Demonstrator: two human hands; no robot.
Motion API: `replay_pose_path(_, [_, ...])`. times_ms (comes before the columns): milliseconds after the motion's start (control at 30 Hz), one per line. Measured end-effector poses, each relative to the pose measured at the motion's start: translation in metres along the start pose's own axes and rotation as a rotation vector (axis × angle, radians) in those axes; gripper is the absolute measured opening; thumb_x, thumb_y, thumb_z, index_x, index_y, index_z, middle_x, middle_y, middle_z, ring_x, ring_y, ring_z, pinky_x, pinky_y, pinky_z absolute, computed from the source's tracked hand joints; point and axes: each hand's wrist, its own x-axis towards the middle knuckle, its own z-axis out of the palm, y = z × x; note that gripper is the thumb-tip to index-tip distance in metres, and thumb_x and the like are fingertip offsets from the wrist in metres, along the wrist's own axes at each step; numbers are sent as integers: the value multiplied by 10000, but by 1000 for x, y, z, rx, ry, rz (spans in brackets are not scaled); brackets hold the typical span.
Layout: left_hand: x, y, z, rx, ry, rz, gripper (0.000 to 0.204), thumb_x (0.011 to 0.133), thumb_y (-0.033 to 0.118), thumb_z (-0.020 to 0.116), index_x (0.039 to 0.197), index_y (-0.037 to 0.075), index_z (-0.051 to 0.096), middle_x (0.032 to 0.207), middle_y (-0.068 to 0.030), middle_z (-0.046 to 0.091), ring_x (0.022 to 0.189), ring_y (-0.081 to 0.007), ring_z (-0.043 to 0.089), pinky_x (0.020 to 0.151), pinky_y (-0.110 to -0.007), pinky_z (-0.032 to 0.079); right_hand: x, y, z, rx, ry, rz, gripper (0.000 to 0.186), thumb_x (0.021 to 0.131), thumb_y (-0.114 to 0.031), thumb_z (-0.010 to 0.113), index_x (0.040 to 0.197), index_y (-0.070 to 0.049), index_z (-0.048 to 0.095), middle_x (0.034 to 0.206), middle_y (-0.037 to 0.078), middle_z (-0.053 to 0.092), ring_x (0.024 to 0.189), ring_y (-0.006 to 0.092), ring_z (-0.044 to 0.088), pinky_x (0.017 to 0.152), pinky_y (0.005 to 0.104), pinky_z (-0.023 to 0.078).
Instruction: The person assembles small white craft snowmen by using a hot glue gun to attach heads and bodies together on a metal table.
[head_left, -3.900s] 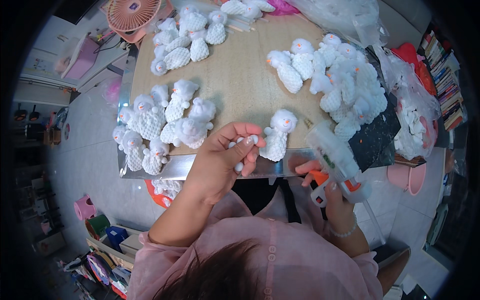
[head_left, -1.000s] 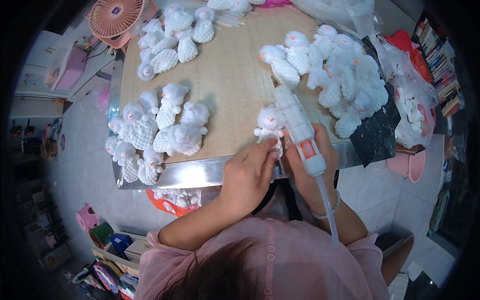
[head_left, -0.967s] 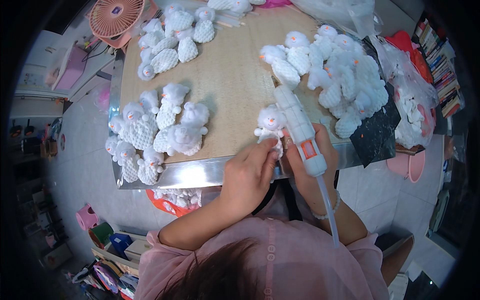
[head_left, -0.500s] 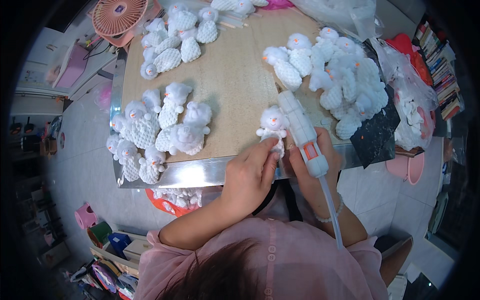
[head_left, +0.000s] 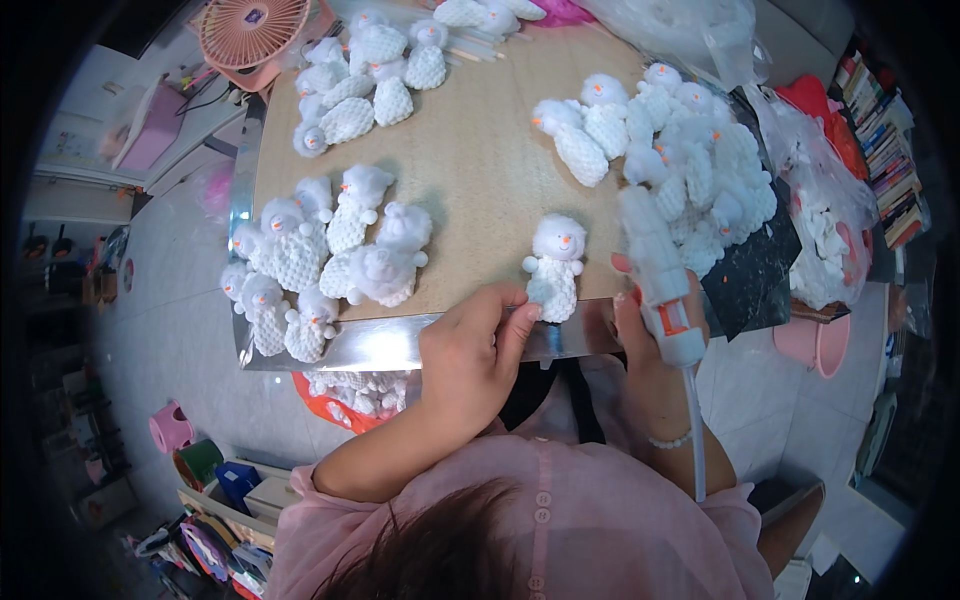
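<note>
A small white knitted snowman doll (head_left: 554, 268) with a fluffy head and orange nose lies face up by the table's near edge. My left hand (head_left: 473, 345) has its thumb and forefinger closed at the doll's lower left edge; the other fingers are curled under and partly hidden. In my right hand (head_left: 658, 335) is a pale glue gun (head_left: 665, 275), its nozzle end pointing away from me, slightly blurred. The gun is to the right of the doll, apart from it, and its clear glue stick (head_left: 696, 440) trails back over my wrist.
Finished-looking snowman dolls lie in groups at the near left (head_left: 285, 225), far left (head_left: 348, 119) and right (head_left: 690, 150). A black sheet (head_left: 750, 265) sits at the right corner. A pink fan (head_left: 252, 30) stands far left. Plastic bags (head_left: 825, 235) hang beyond the right edge.
The glue gun and my right hand have moved right, away from the doll. My left hand has shifted slightly left, leaving more of the doll's body visible.
</note>
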Motion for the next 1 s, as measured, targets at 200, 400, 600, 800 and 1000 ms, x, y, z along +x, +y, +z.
replay_pose_path(200, [-5,1,12,174,9,146,173,763,152,693,851,44,591,720,-104,605,594,-272,590,503,-347,457,-4,-5,-11,-81,18,-131,250,830,-125,616,1019,-5,505,820,75,610,697,107,580,606,250,478])
replay_pose_path(400, [-1,-3,17,272,47,272,135,746,89,691,827,40,595,686,-101,600,575,-258,594,496,-342,458,-9,10,-18,-46,20,-111,260,819,-99,619,1043,-2,527,839,70,610,737,115,589,647,248,480])
replay_pose_path(600, [9,10,-22,362,259,314,102,756,57,670,834,44,606,692,-94,604,576,-234,596,505,-318,456,-11,4,-29,-37,-10,-75,250,821,-37,583,1061,10,537,854,90,605,762,124,599,675,257,493])
replay_pose_path(800, [22,-20,-90,451,442,-19,98,785,78,674,854,23,630,624,-70,597,536,-137,576,500,-265,434,-12,8,-32,7,-50,-67,227,872,-11,525,1095,28,526,905,89,620,762,118,568,677,234,480])
replay_pose_path(1000, [26,-19,-101,388,342,-178,104,813,116,650,847,21,627,604,-72,570,522,-144,548,503,-277,421,-9,9,-27,134,-37,-75,223,835,10,570,1050,29,509,953,108,598,772,122,583,717,271,523])
